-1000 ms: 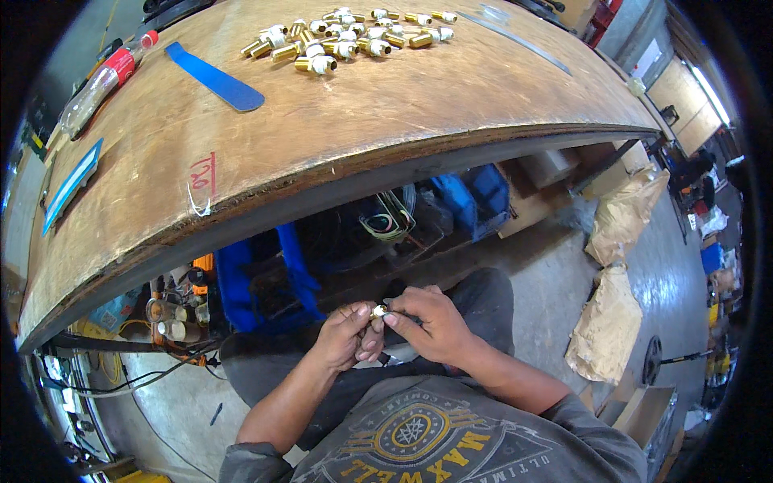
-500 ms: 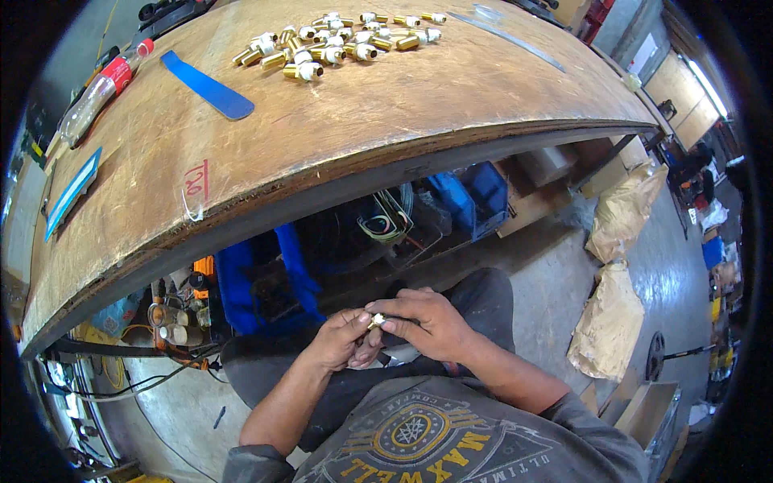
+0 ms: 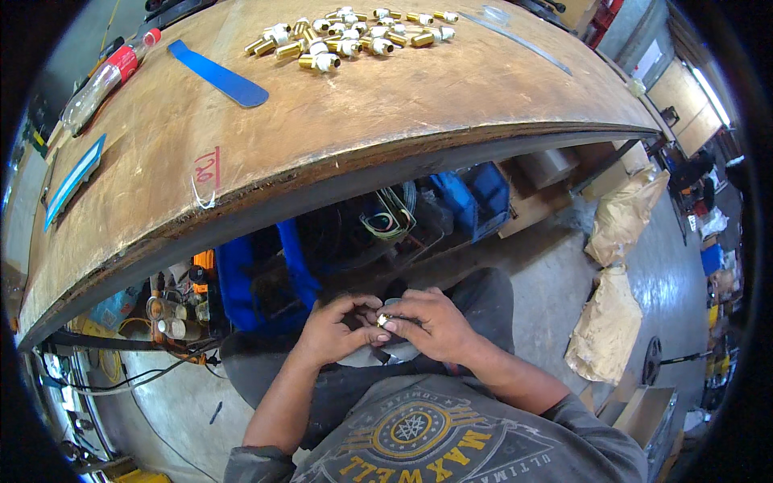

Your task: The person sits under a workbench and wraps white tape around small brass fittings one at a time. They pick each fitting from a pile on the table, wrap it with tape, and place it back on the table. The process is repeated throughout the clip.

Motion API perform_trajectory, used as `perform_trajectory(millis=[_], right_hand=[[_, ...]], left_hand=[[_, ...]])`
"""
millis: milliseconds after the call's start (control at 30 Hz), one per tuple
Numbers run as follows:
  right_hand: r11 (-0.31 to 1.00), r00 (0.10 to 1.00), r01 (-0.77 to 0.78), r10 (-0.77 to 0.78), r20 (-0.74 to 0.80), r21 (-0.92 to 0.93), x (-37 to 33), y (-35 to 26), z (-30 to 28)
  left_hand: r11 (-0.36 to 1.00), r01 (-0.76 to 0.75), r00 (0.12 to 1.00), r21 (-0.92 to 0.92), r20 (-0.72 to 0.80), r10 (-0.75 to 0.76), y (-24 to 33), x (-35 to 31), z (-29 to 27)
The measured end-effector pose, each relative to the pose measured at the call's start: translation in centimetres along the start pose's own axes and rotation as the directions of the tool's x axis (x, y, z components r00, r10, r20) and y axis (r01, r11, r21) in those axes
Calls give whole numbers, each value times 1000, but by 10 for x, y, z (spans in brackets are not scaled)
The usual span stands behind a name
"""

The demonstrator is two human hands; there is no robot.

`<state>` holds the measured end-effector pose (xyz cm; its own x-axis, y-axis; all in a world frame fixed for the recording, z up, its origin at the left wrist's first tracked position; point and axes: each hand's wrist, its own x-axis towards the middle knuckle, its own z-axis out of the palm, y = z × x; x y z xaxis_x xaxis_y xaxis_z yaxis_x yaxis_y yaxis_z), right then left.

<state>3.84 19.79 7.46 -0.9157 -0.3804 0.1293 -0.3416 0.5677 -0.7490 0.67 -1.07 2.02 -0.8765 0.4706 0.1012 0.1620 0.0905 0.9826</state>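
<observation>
right hand [image 3: 432,324] pinching brass fitting [image 3: 382,320], left hand [image 3: 330,332] beside it (thumb and fingers apart)

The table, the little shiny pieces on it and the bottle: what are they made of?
The table looks like worn plywood: brown, scuffed, with a rough, layered edge. The shiny pieces seem to be brass, being smooth and golden; their white parts could be tape or plastic. The bottle is see-through and glossy, probably plastic.

The fittings [image 3: 349,48] are gold and white, the strip [image 3: 217,74] blue, the shirt [image 3: 427,435] yellow-patterned grey.
</observation>
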Motion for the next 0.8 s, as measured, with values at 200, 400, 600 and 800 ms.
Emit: perform_trajectory(millis=[200, 400, 600, 800], right_hand=[[999, 994, -42, 43, 98, -13, 1, 7, -1], [995, 983, -52, 36, 182, 85, 8, 3, -14], [995, 982, -42, 24, 185, 94, 10, 3, -18], [950, 989, -114, 82, 119, 290, 9, 8, -12]], left_hand=[[994, 112, 987, -19, 122, -109, 9, 4, -5], [927, 82, 993, -366, 108, -45, -4, -1, 3], [752, 90, 995, -653, 90, -41, -15, -1, 11], [730, 9, 1000, -683, 8, -6, -21, 1, 20]])
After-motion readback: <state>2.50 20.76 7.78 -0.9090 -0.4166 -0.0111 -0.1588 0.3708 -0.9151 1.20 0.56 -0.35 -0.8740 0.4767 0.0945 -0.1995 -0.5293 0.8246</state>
